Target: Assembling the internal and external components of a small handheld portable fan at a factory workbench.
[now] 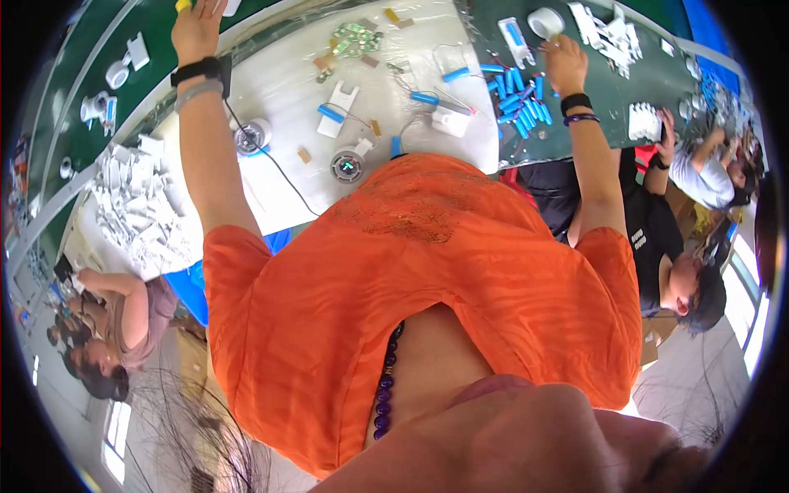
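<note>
My left hand [196, 37] reaches to the far left, and the picture's upper edge cuts off its fingers. A small yellow thing [182, 5] shows at its fingertips; whether it is held is unclear. My right hand [565, 66] is at the far right with its fingers curled in. Any thing between those fingers is too small to make out. Just beyond them stands a white round housing [546, 23], and a white bracket with a blue battery cell [516, 41] lies to their left. Loose blue battery cells [518, 103] are heaped just nearer than this hand.
White brackets [140, 205] pile up at left, more [608, 37] at far right. On the white table cover [288, 99] lie small green circuit boards [357, 39], a round unit [347, 166] and a black cable [275, 164]. Co-workers sit at both sides; a person's hand [666, 135] is at right.
</note>
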The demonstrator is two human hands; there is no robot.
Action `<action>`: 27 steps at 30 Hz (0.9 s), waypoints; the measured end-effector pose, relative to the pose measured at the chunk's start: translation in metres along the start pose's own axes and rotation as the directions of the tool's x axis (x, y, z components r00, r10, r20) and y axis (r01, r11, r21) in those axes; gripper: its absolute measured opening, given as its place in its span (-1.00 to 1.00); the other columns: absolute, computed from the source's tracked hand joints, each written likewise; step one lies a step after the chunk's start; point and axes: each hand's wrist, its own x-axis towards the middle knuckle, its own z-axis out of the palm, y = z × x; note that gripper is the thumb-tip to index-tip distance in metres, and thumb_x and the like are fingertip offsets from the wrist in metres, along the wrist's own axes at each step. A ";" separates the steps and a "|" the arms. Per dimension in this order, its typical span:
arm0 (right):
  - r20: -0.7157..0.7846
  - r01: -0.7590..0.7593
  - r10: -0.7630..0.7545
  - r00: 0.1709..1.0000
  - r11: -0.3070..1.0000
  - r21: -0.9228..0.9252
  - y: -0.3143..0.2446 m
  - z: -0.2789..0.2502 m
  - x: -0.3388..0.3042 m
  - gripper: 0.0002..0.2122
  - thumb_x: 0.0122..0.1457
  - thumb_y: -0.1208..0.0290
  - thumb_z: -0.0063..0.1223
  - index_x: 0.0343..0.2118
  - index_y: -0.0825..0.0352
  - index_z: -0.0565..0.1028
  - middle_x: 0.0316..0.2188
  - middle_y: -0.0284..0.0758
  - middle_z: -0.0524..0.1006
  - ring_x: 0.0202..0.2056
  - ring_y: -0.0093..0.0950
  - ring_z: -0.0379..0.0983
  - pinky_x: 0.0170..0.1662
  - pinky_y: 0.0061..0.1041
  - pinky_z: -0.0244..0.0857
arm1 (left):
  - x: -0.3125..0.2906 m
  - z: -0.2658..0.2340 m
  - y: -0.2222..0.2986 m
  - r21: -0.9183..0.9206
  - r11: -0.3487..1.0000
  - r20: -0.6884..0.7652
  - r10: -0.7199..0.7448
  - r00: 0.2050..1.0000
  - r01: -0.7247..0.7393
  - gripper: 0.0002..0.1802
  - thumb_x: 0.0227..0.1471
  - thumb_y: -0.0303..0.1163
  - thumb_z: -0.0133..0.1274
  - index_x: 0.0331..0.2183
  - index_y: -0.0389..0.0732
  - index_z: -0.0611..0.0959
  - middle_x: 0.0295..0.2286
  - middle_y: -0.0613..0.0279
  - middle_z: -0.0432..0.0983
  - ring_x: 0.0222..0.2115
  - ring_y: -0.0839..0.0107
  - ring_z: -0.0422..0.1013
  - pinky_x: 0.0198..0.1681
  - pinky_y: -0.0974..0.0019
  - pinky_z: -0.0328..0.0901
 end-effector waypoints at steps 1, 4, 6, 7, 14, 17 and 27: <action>0.002 -0.029 0.029 1.000 0.999 0.032 0.001 -0.001 0.002 -0.84 0.06 0.24 0.10 -0.29 0.04 0.57 -0.19 -0.44 0.48 -0.08 -0.34 0.39 -0.10 -0.22 0.27 | 0.002 -0.015 0.010 0.015 1.000 0.154 0.017 0.988 -0.020 -0.55 0.19 -0.35 -0.19 0.07 -0.39 0.31 0.09 -0.19 0.23 0.06 -0.08 0.26 0.08 -0.13 0.24; -0.106 -0.069 0.099 0.989 0.963 0.261 0.009 0.004 -0.001 -0.84 0.10 0.22 0.10 -0.30 0.12 0.56 -0.26 -0.38 0.53 -0.12 -0.30 0.42 -0.10 -0.23 0.27 | -0.019 0.006 -0.002 0.212 0.976 0.044 0.041 0.998 -0.050 -0.51 0.15 -0.32 -0.09 0.06 -0.36 0.34 0.02 -0.09 0.31 -0.03 0.05 0.34 -0.02 0.04 0.30; -0.173 -0.022 0.090 0.981 0.931 0.363 0.008 0.012 -0.004 -0.83 0.14 0.22 0.08 -0.28 0.15 0.55 -0.27 -0.35 0.55 -0.15 -0.27 0.45 -0.10 -0.24 0.29 | -0.058 0.061 -0.027 0.393 0.919 -0.057 0.057 0.997 -0.030 -0.47 0.10 -0.29 0.02 0.06 -0.33 0.36 -0.05 0.01 0.39 -0.12 0.18 0.42 -0.11 0.20 0.36; -0.146 -0.140 0.272 0.951 0.801 0.582 0.002 -0.002 -0.003 -0.82 0.18 0.25 0.06 -0.25 0.21 0.53 -0.28 -0.31 0.57 -0.20 -0.28 0.48 -0.13 -0.30 0.32 | -0.083 0.082 -0.036 0.478 0.878 -0.117 0.067 0.991 -0.003 -0.45 0.08 -0.28 0.07 0.06 -0.31 0.38 -0.09 0.06 0.43 -0.16 0.24 0.45 -0.16 0.29 0.39; 0.160 -0.123 0.309 0.938 -0.134 0.983 -0.074 -0.133 -0.002 -0.83 0.21 0.45 0.08 -0.22 0.44 0.47 -0.43 -0.28 0.58 -0.42 -0.60 0.48 -0.27 -0.62 0.35 | -0.207 0.211 -0.062 0.567 0.767 0.616 -0.154 0.772 -0.300 -0.39 0.05 -0.28 0.13 0.10 -0.26 0.37 0.00 0.03 0.37 -0.05 0.28 0.37 -0.06 0.27 0.32; 0.131 -0.084 0.179 0.975 -0.248 0.965 -0.111 -0.161 -0.015 -0.85 0.21 0.49 0.08 -0.22 0.44 0.49 -0.45 -0.29 0.58 -0.47 -0.65 0.45 -0.34 -0.68 0.33 | -0.243 0.237 -0.099 0.480 0.543 0.777 0.102 0.621 -0.689 -0.28 0.00 -0.25 0.19 0.14 -0.24 0.31 0.04 -0.12 0.29 0.04 0.08 0.26 0.08 0.11 0.21; 0.095 -0.050 0.100 0.990 -0.385 0.921 -0.144 -0.213 -0.052 -0.86 0.20 0.53 0.08 -0.22 0.47 0.50 -0.42 -0.24 0.60 -0.56 -0.66 0.40 -0.50 -0.71 0.24 | -0.280 0.237 -0.116 0.081 0.972 0.575 -0.226 0.787 0.220 -0.27 0.01 -0.46 0.20 0.17 -0.21 0.25 -0.21 0.22 0.47 -0.23 0.49 0.42 -0.10 0.38 0.34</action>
